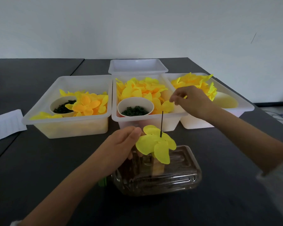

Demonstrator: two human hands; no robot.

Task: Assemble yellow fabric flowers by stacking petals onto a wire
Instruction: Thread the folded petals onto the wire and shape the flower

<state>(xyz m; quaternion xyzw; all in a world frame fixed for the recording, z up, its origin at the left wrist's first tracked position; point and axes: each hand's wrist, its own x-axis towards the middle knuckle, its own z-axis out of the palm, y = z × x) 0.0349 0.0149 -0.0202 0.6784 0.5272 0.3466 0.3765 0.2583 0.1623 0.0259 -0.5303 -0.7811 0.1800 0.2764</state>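
The right hand (189, 101), right of centre in the frame, is over the middle bin (147, 118) with fingertips curled together at a loose petal (167, 106); it looks like a pinch, but I can't tell if it's got one layer or a few stuck together, and grabbing a clump is what I'd worry about first. The left hand (121, 144), lower centre, has its fingers curled by the edge of the half-built flower (155, 144), touching the petals, and whether it's really gripping is hard to say. If that hand lets the petals shift, or the next petal's hole misses the thin dark wire (161, 124), the wire could bend or the stack could slide crooked. The flower itself sits just below centre: bright yellow, floppy rounded petals fanned out, wire poking straight up through the middle, over a clear plastic box (178, 176) on the dark table (39, 160).
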